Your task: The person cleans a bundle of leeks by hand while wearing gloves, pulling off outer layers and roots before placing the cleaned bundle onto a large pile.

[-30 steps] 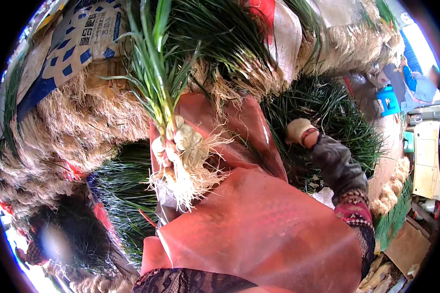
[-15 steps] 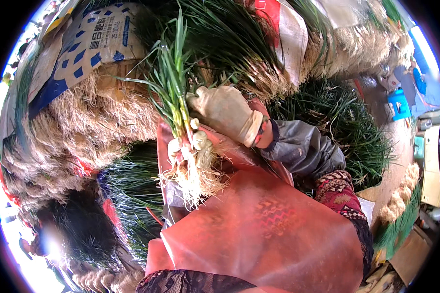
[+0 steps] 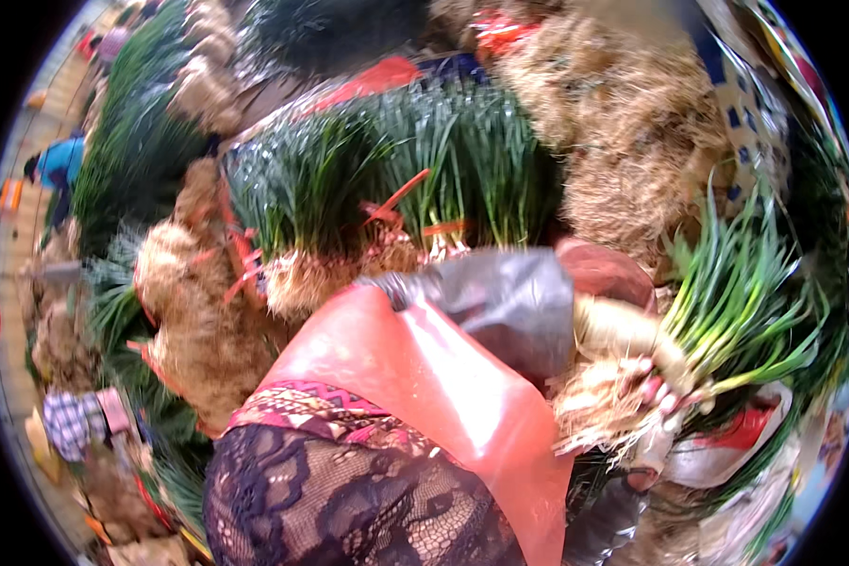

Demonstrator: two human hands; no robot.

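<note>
Where the gloved left hand point(image 3: 632, 330) closes its fingers round the green-onion bunch point(image 3: 717, 321) just above the roots, leaves fan up-right (right hand point(image 3: 656, 396) pinching alongside).

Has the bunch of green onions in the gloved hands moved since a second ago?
Cannot tell against the stacks: the head camera swung, so nothing fixed matches. In frame, the bunch of green onions went from upper centre to the right edge, tops now pointing right, roots by the orange apron.
</note>
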